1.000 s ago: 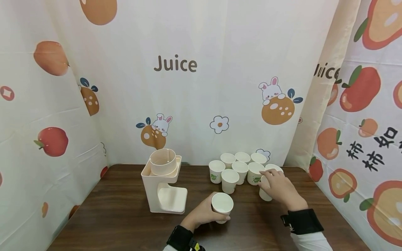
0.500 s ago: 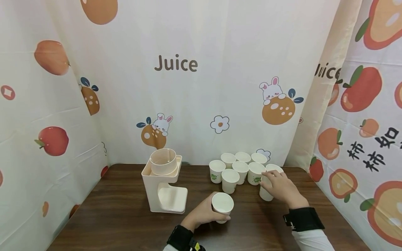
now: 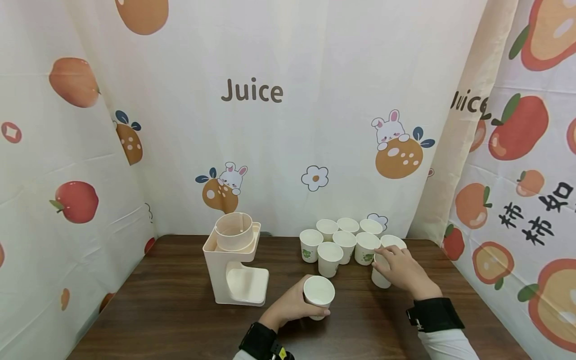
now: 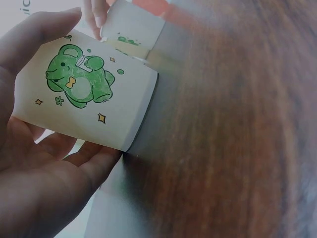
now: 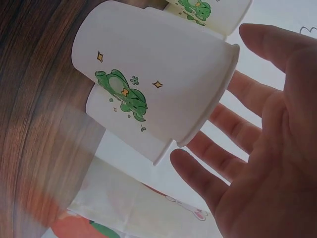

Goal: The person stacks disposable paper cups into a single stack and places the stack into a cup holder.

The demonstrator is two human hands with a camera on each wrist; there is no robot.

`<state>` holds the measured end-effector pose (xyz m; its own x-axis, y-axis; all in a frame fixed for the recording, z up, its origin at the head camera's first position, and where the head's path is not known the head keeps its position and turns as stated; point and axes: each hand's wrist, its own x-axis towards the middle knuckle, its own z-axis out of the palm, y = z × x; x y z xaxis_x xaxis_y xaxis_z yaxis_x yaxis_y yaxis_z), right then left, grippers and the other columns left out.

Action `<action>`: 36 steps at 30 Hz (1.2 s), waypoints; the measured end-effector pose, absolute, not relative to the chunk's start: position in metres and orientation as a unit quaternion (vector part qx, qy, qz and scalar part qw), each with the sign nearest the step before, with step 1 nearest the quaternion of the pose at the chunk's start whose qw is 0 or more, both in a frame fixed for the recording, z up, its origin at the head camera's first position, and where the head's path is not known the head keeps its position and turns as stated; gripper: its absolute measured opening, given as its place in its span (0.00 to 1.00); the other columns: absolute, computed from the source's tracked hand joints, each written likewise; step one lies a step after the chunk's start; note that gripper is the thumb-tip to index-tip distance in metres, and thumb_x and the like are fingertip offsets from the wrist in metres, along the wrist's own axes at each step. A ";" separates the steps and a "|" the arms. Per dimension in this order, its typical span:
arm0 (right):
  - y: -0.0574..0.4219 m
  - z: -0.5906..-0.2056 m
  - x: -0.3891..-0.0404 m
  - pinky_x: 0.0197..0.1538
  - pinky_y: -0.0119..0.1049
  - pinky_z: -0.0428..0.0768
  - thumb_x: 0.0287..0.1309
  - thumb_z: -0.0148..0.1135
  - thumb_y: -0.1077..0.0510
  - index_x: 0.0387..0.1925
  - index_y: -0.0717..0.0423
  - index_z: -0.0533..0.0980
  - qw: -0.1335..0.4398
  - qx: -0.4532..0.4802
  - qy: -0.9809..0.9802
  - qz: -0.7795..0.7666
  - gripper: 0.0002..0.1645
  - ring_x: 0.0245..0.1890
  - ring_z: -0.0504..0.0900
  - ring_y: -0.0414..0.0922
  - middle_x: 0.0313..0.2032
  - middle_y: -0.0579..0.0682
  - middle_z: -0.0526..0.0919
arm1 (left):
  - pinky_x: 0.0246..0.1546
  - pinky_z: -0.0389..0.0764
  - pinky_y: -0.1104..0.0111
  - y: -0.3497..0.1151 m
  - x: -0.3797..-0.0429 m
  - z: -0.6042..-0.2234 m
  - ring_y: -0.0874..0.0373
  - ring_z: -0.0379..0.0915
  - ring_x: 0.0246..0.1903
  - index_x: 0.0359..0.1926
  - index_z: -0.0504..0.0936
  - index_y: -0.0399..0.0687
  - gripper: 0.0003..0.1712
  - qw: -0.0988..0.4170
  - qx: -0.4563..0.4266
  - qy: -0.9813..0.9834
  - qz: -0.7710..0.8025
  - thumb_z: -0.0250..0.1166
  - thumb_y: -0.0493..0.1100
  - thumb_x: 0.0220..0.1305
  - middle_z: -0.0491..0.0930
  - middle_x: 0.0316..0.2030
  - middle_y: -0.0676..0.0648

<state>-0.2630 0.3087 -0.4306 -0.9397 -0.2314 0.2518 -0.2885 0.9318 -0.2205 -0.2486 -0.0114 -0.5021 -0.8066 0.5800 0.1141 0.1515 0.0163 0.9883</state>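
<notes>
In the head view my left hand (image 3: pixel 292 302) grips a white paper cup (image 3: pixel 319 292) at the front middle of the table. The left wrist view shows the fingers and thumb round this cup (image 4: pixel 81 82), which bears a green cartoon animal. At the right my right hand (image 3: pixel 400 269) is over the rim of another paper cup (image 3: pixel 380 278). In the right wrist view its fingers (image 5: pixel 230 126) are spread and fairly straight beside the rim of that cup (image 5: pixel 163 64); the thumb looks apart from it. Whether the fingertips touch the rim is hard to tell.
Several more white paper cups (image 3: pixel 330 259) stand upright in a cluster behind the hands. A cream juicer-like appliance (image 3: pixel 236 265) with a round top stands left of them on the dark wooden table (image 3: pixel 171 310). A fruit-printed curtain (image 3: pixel 270 140) hangs behind.
Almost nothing differs: both hands keep their places at the two cups. Only a tiny shift of the whole head view and of the right forearm shows.
</notes>
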 end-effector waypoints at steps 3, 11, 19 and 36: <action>0.308 -0.428 -0.262 0.51 0.63 0.74 0.68 0.63 0.48 0.58 0.60 0.78 0.105 0.135 -0.976 0.134 0.25 0.53 0.70 0.68 0.54 0.65 0.76 | 0.54 0.72 0.60 -0.012 -0.249 -0.502 0.56 0.75 0.52 0.62 0.70 0.48 0.38 0.165 0.265 0.694 0.649 0.77 0.33 0.51 0.78 0.50 0.51; 0.306 -0.419 -0.260 0.46 0.63 0.76 0.62 0.67 0.43 0.60 0.60 0.77 0.070 0.132 -0.977 0.149 0.32 0.50 0.70 0.69 0.52 0.70 0.75 | 0.53 0.73 0.59 -0.012 -0.249 -0.502 0.56 0.75 0.51 0.63 0.70 0.47 0.39 0.167 0.264 0.697 0.646 0.77 0.34 0.51 0.78 0.50 0.51; 0.304 -0.417 -0.259 0.44 0.63 0.76 0.53 0.73 0.45 0.56 0.60 0.78 0.056 0.144 -0.976 0.154 0.33 0.47 0.72 0.70 0.48 0.70 0.75 | 0.54 0.72 0.59 -0.012 -0.248 -0.502 0.56 0.75 0.51 0.61 0.71 0.47 0.38 0.168 0.265 0.690 0.652 0.77 0.32 0.50 0.78 0.50 0.50; 0.294 -0.414 -0.253 0.41 0.49 0.78 0.49 0.77 0.50 0.51 0.59 0.79 0.029 0.186 -0.965 0.184 0.29 0.43 0.78 0.57 0.48 0.63 0.77 | 0.57 0.69 0.57 -0.013 -0.249 -0.502 0.55 0.72 0.54 0.65 0.67 0.47 0.43 0.163 0.277 0.693 0.645 0.78 0.34 0.50 0.76 0.53 0.50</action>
